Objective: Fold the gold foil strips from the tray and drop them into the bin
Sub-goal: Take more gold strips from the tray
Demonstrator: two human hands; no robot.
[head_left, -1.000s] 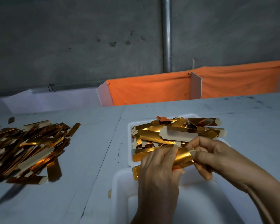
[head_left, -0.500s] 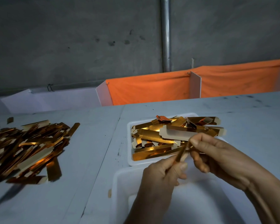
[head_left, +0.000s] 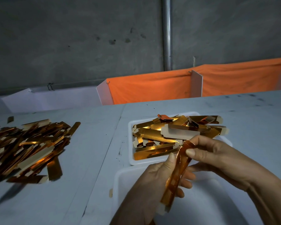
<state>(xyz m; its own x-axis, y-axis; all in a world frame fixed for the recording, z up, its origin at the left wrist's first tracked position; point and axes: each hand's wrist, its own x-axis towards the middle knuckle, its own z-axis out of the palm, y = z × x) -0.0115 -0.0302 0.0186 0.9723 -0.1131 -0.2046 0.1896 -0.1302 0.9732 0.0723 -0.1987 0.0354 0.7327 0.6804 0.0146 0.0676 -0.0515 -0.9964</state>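
A loose heap of flat, shiny gold strips (head_left: 28, 148) with pale card backs sprawls over the left of the matte grey bench (head_left: 91, 159). Further right, a shallow white plastic tray (head_left: 131, 159) holds more gold foil strips (head_left: 172, 135), piled crosswise. Just in front of it sits the smooth white bin (head_left: 125, 181). Above the bin, the left hand (head_left: 152, 181) curls its fingers (head_left: 185, 184) round the lower part of one long strip (head_left: 173, 181), standing nearly upright. The right hand (head_left: 217, 158) pinches the strip's top end between thumb and forefinger.
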